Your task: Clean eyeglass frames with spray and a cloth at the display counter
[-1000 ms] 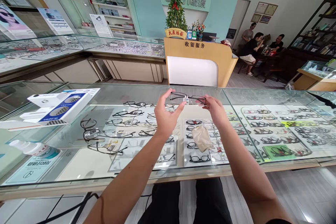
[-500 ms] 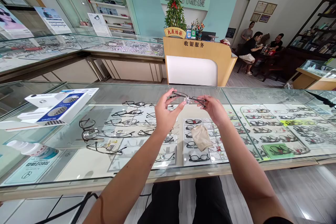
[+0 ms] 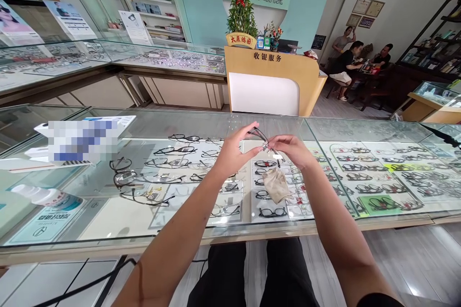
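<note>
Above glass bench (image 3: 108,230), both hands clamped on spectacle frame (image 3: 264,140): left hand (image 3: 232,153) pinching one end, right hand (image 3: 293,149) at bridge. Cloth (image 3: 275,184) lies beneath. Rec. light, even grip; avoid twisting temples.

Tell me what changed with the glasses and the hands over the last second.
The glasses, held spread out level between both hands before, are now tilted and bunched as the right hand moved in toward the left hand. Both hands kept their hold. The cloth on the glass counter stayed put.
</note>
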A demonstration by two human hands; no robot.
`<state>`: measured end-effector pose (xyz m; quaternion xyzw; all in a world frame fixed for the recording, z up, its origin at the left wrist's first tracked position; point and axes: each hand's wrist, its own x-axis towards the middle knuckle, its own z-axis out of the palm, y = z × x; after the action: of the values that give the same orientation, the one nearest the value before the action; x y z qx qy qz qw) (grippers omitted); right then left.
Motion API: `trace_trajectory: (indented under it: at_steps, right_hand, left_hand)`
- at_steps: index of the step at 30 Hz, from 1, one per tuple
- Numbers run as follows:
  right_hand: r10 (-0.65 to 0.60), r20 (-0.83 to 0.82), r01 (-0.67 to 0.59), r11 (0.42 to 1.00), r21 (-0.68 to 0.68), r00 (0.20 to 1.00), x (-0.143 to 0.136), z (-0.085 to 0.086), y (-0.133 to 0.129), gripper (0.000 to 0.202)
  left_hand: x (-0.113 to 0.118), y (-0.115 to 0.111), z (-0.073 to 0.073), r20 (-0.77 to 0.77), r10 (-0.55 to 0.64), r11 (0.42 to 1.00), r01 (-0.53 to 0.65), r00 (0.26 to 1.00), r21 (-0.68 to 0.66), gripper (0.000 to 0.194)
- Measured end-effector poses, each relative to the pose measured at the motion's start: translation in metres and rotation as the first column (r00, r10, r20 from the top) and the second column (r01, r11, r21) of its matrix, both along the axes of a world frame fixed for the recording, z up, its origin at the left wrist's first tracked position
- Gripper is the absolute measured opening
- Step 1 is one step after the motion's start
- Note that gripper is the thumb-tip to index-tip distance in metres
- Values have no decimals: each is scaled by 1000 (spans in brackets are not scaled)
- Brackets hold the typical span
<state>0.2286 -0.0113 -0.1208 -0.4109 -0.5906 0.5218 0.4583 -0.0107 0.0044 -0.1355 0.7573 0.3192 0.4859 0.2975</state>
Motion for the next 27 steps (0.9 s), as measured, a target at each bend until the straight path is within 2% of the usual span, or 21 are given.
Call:
trace_trajectory:
  at_steps: [3,5,7,8,9,10,12,14,16,18,20,22,24,27]
  right_hand:
    - [-86,-19,86,996,-1,996,0,-5,4,24]
    - [-145,-38,145,989,12,989,0,-8,8,25]
    - [-197,-48,200,978,53,979,-3,-11,11,27]
    - [-228,-50,231,970,76,972,-5,-12,12,28]
    - [-263,-52,267,959,97,963,-9,-12,11,29]
    - [-301,-51,305,945,120,952,-13,-12,8,30]
    - [-381,-32,379,902,208,924,-25,-10,-3,29]
    - [-466,17,424,819,387,884,-39,-9,-22,26]
    - [-573,80,421,682,598,815,-54,-12,-44,24]
    - [-680,137,372,546,751,721,-68,-18,-66,23]
    - [-755,188,310,465,829,629,-81,-28,-84,23]
    - [-789,233,267,444,855,568,-92,-38,-99,23]
    - [-786,267,246,464,851,558,-102,-45,-112,23]
    - [-689,293,241,567,788,663,-113,-51,-128,23]
  left_hand:
    - [-1,5,-1,25,111,983,-114,993,144,69]
    - [-2,8,-1,99,256,927,-273,962,255,45]
    - [-2,7,-1,176,385,846,-423,906,326,21]
    - [0,4,-1,198,414,820,-458,889,344,18]
    - [3,-1,0,199,413,819,-458,889,345,20]
    - [6,-8,1,183,388,844,-428,903,322,23]
    - [16,-26,2,139,299,929,-322,944,181,24]
    - [24,-47,2,158,217,976,-211,963,-54,28]
    - [28,-66,-1,261,193,957,-123,946,-264,36]
    - [26,-82,-6,370,220,907,-49,903,-419,44]
    - [21,-95,-11,443,262,846,17,857,-532,51]
    - [13,-106,-17,483,302,800,56,822,-597,55]
    - [6,-116,-23,494,336,778,59,802,-625,58]
    - [-9,-127,-29,445,389,770,-20,807,-637,57]
